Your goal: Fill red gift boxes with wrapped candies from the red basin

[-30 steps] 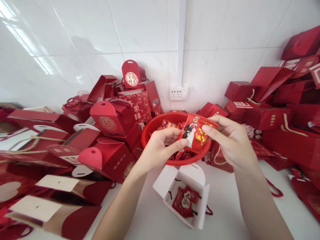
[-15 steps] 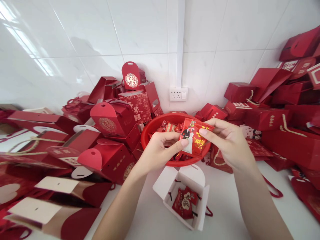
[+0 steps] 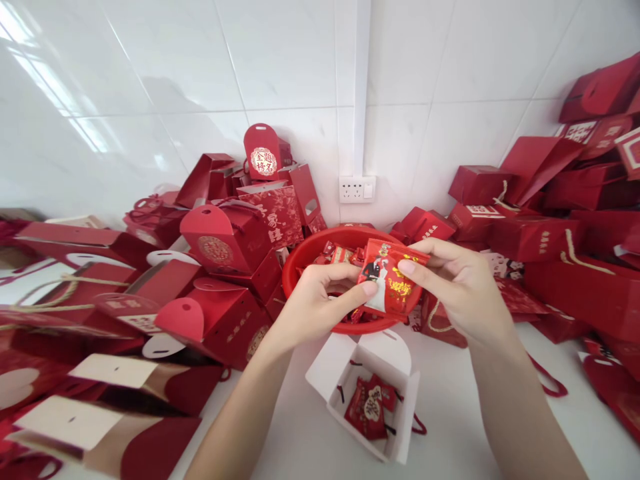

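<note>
Head view: what is between your hands?

You hold a glossy red packet, printed with gold characters and with figures in black and white. It is raised over the right-hand part of the red basin.

And how are your hands set?

They are apart from each other, each pinching the packet. Your left hand has its left edge, thumb in front; your right hand has its upper right corner, thumb on the printed face. Whatever your fingers do behind it is hidden.

How should it handle for you?

By its look, light and soft, in smooth film that may slip. Its contents are hidden and could crush, so edges and corners seem the best hold, with little squeeze on the middle.

What is around?

Wrapped sweets lie inside the basin. On your side of the basin, just beside it, an open box, white inside, holds dark red packets. Red cartons crowd left and right of the basin; a wall socket is beyond it.
</note>
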Demonstrator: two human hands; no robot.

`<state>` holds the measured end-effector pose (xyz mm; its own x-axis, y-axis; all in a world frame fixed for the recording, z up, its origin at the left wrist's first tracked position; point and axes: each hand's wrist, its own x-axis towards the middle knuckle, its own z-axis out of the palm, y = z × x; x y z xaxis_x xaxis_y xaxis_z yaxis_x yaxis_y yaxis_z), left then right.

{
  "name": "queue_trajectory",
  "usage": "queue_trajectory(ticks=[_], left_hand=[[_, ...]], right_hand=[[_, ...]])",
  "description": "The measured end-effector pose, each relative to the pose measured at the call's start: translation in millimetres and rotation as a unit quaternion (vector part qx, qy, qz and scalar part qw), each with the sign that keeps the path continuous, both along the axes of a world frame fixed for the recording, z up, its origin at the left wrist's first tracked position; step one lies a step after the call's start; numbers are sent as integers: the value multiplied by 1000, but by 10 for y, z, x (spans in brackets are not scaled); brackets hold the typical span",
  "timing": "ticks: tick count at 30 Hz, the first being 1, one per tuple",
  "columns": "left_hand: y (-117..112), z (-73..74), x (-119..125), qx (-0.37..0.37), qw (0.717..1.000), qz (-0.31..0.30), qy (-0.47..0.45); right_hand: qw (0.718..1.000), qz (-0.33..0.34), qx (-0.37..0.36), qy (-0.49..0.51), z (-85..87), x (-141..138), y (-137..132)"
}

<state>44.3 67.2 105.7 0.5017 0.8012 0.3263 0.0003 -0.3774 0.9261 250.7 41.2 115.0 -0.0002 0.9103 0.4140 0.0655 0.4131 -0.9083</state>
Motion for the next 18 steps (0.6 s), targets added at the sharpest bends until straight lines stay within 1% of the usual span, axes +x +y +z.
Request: queue_trajectory(ticks=[4,6,8,18], left_hand=[[1,16,25,-13,998,-31,-52],[2,21,31,-16,997,-34,-68],[4,21,31,-17,997,-27,-69],[18,-6,20,4,999,0,-46]], right_hand=[[1000,8,-11,-7,14,-9,-6],[1000,23,-19,-9,14,-20,-10],[999,34,-24,-11,11,-32,-11],[998,37,-42,-28,20,-44,-10]])
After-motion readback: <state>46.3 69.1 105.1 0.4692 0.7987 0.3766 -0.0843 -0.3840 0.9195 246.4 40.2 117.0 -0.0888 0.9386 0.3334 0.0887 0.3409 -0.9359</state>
